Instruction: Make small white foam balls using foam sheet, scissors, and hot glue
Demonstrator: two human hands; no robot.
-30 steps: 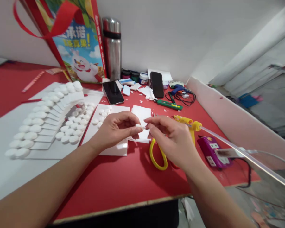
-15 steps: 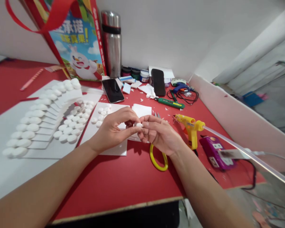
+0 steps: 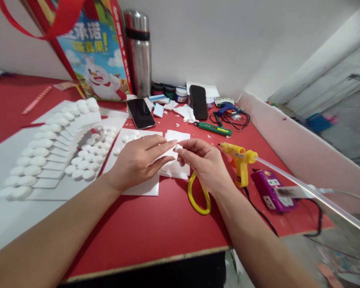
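My right hand point(image 3: 205, 164) pinches a small white disc point(image 3: 178, 147) between thumb and fingers. Close beside it, my left hand point(image 3: 142, 162) has its fingers stretched out and its thumb apart, the fingertips at the disc's edge. Under the hands lie a white board point(image 3: 144, 189) and a stack of white paper point(image 3: 183, 173). Some small white discs point(image 3: 129, 138) rest on that board, partly hidden behind my left hand. The yellow scissors handle point(image 3: 201, 211) sticks out beside my right wrist; the blades are hidden.
Left stands a fanned white structure edged with larger discs point(image 3: 33, 171), near rows of discs point(image 3: 85, 165). Right are a yellow glue gun point(image 3: 243, 172) with a long glue stick and a purple power strip point(image 3: 265, 192). Behind are a green knife point(image 3: 214, 128), two phones point(image 3: 141, 113), a thermos point(image 3: 139, 60) and a bag point(image 3: 99, 76).
My left thumb and fingers have spread apart from their pinch on the disc, and the hand has turned more palm-down. The disc stays in my right hand, now tilted.
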